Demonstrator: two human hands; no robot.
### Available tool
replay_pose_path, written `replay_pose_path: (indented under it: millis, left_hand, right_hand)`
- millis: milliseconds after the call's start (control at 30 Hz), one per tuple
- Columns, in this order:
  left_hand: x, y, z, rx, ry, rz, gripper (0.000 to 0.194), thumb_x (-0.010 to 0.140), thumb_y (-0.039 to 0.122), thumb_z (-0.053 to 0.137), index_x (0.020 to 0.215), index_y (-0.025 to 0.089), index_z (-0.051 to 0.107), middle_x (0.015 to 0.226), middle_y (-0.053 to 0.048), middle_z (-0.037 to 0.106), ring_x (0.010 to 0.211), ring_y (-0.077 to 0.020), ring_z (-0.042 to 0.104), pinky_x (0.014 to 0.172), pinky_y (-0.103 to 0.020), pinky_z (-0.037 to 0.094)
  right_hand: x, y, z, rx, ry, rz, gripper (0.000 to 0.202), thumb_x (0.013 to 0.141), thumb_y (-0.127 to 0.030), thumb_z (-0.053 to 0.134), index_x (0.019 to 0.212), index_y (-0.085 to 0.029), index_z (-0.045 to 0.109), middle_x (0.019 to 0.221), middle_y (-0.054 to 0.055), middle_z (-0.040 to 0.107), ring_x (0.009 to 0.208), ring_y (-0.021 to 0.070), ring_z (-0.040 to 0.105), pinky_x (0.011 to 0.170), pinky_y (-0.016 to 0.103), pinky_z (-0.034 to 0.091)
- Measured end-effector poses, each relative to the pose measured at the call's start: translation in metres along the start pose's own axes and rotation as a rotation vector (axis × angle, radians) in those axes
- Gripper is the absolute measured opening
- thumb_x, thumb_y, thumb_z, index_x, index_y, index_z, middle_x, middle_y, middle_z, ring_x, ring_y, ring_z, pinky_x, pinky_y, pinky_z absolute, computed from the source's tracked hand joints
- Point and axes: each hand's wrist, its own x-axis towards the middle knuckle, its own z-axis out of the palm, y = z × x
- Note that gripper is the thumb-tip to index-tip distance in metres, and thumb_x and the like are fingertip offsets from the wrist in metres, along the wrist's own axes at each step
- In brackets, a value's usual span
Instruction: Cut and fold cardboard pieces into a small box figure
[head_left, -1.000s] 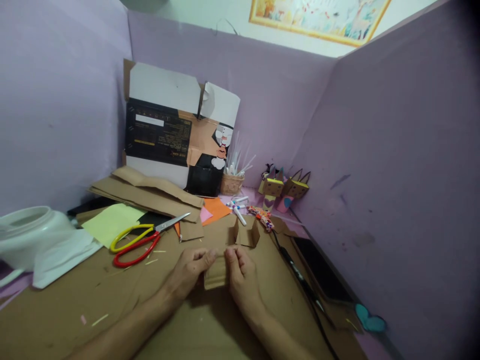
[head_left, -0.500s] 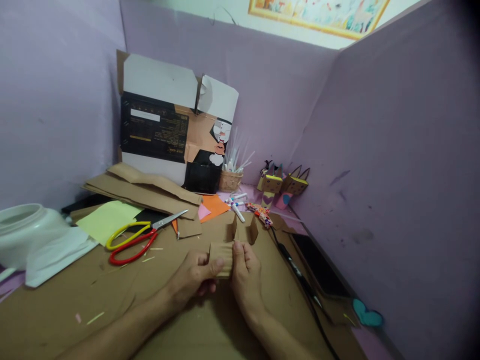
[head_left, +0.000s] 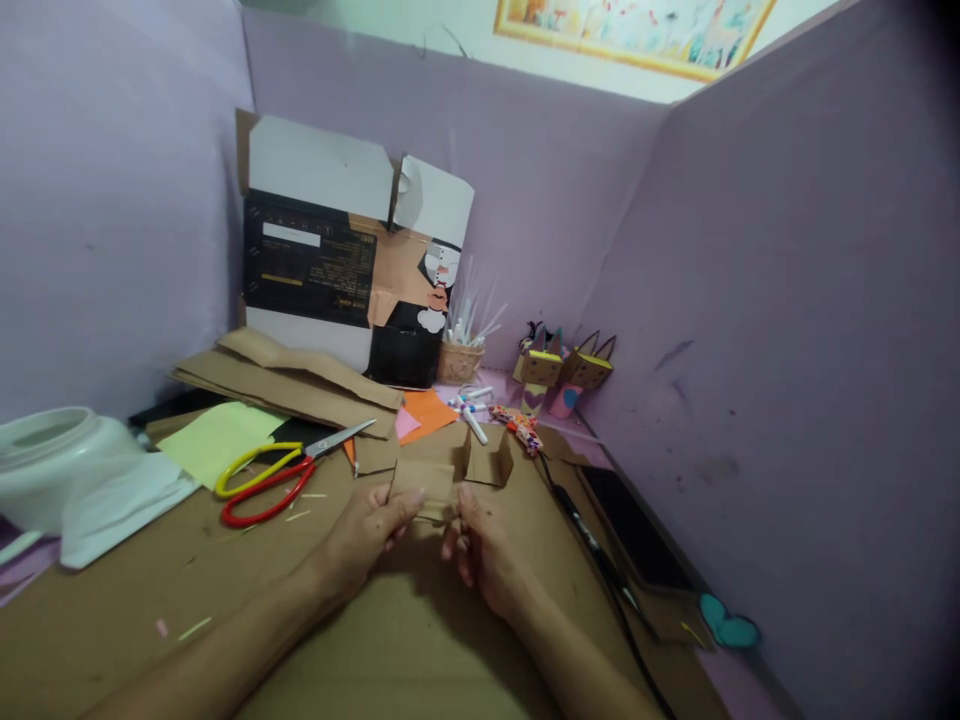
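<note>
A small piece of brown cardboard (head_left: 426,482) is held up between both hands. My left hand (head_left: 373,528) grips its left side, thumb lying on the face. At the right edge of the piece, my right hand (head_left: 484,540) pinches with thumb and fingers. Just beyond my right hand, a folded cardboard piece (head_left: 486,464) stands on the cardboard sheet (head_left: 352,640) with two sides raised. Scissors (head_left: 274,478) with one yellow and one red handle lie to the left, blades partly apart.
At the left are a white jar (head_left: 52,465) and yellow-green paper (head_left: 217,440). Cardboard strips (head_left: 300,385) lie before a large flattened box (head_left: 311,260). Markers (head_left: 474,410), a basket of glue sticks (head_left: 460,362) and cardboard figures (head_left: 541,370) are behind. A corded glue gun (head_left: 525,430) and dark phone-like slab (head_left: 637,530) lie right.
The held cardboard piece has shifted left and turned to show a flatter face. My right hand has slid to its edge, with the fingers less wrapped around it.
</note>
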Motion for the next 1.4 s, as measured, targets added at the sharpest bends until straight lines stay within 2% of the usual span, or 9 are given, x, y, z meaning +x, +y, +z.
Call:
replay_pose_path:
  millis: [100, 267, 433, 567, 667, 833, 1000, 1200, 1400]
  left_hand:
    - [0.0, -0.001, 0.0, 0.021, -0.019, 0.011, 0.043, 0.067, 0.052, 0.055, 0.047, 0.018, 0.038, 0.041, 0.008, 0.032, 0.041, -0.0058, 0.023, 0.041, -0.021, 0.015]
    - [0.001, -0.006, 0.003, 0.011, -0.001, -0.115, 0.046, 0.066, 0.06, 0.053, 0.051, 0.017, 0.043, 0.038, 0.006, 0.04, 0.032, -0.0046, 0.024, 0.035, -0.021, 0.011]
    - [0.002, -0.005, 0.0, -0.21, 0.032, 0.058, 0.037, 0.065, 0.047, 0.064, 0.059, 0.015, 0.046, 0.05, 0.006, 0.043, 0.044, -0.0054, 0.035, 0.042, -0.018, 0.025]
    - [0.001, -0.002, -0.001, -0.29, 0.113, 0.091, 0.038, 0.06, 0.04, 0.07, 0.054, 0.016, 0.04, 0.05, 0.007, 0.042, 0.047, -0.0062, 0.037, 0.045, -0.018, 0.03]
    - [0.001, -0.005, 0.001, -0.312, 0.069, 0.023, 0.035, 0.057, 0.04, 0.071, 0.057, 0.015, 0.047, 0.051, 0.005, 0.048, 0.046, -0.0074, 0.04, 0.046, -0.02, 0.031]
    - [-0.001, -0.007, 0.006, -0.102, -0.105, -0.039, 0.035, 0.055, 0.044, 0.07, 0.06, 0.012, 0.054, 0.052, 0.002, 0.05, 0.049, -0.009, 0.042, 0.049, -0.021, 0.032]
    - [-0.003, -0.004, 0.005, 0.048, -0.076, -0.021, 0.039, 0.062, 0.052, 0.06, 0.051, 0.016, 0.047, 0.046, 0.005, 0.04, 0.044, -0.0079, 0.034, 0.044, -0.021, 0.025]
    - [0.0, -0.001, 0.003, 0.06, 0.063, 0.011, 0.036, 0.063, 0.049, 0.056, 0.053, 0.015, 0.054, 0.047, 0.003, 0.043, 0.045, -0.0091, 0.034, 0.044, -0.022, 0.024]
    - [0.001, -0.005, 0.003, 0.147, -0.086, -0.011, 0.033, 0.066, 0.046, 0.051, 0.052, 0.016, 0.049, 0.047, 0.003, 0.042, 0.045, -0.0091, 0.034, 0.045, -0.022, 0.024]
  right_hand:
    - [-0.003, 0.001, -0.002, -0.1, -0.034, -0.002, 0.048, 0.069, -0.061, 0.053, 0.055, -0.015, 0.05, 0.035, -0.007, 0.043, 0.024, 0.0018, 0.025, 0.025, 0.015, 0.015]
    - [-0.004, 0.004, 0.0, -0.128, 0.043, -0.116, 0.044, 0.066, -0.057, 0.058, 0.051, -0.018, 0.045, 0.036, -0.009, 0.035, 0.03, 0.0036, 0.023, 0.03, 0.018, 0.014]
    - [-0.008, 0.007, 0.0, -0.214, -0.028, -0.259, 0.036, 0.075, -0.046, 0.055, 0.057, -0.015, 0.052, 0.045, -0.007, 0.035, 0.04, 0.0055, 0.026, 0.037, 0.019, 0.02]
    - [-0.009, 0.002, 0.002, -0.301, -0.013, -0.298, 0.028, 0.074, -0.039, 0.058, 0.061, -0.015, 0.057, 0.048, -0.004, 0.046, 0.044, 0.0092, 0.04, 0.042, 0.02, 0.031]
    - [-0.007, -0.003, 0.002, -0.232, 0.037, -0.337, 0.021, 0.068, -0.032, 0.064, 0.08, -0.015, 0.063, 0.07, 0.001, 0.062, 0.063, 0.0146, 0.054, 0.057, 0.023, 0.042]
    - [-0.003, -0.005, -0.004, -0.179, 0.234, -0.275, 0.017, 0.065, -0.031, 0.065, 0.063, -0.016, 0.059, 0.058, -0.002, 0.054, 0.055, 0.0121, 0.047, 0.053, 0.022, 0.04]
    - [-0.002, -0.003, -0.005, -0.171, 0.269, -0.237, 0.016, 0.063, -0.03, 0.066, 0.062, -0.016, 0.06, 0.058, -0.002, 0.053, 0.054, 0.0114, 0.045, 0.05, 0.021, 0.038]
    - [-0.005, -0.004, -0.003, -0.092, 0.079, -0.18, 0.025, 0.064, -0.033, 0.068, 0.079, -0.014, 0.065, 0.073, 0.004, 0.065, 0.067, 0.0181, 0.059, 0.062, 0.028, 0.047]
    - [-0.002, 0.0, -0.006, 0.114, 0.107, -0.072, 0.03, 0.061, -0.034, 0.072, 0.08, -0.013, 0.063, 0.064, 0.002, 0.064, 0.053, 0.0138, 0.057, 0.052, 0.025, 0.046]
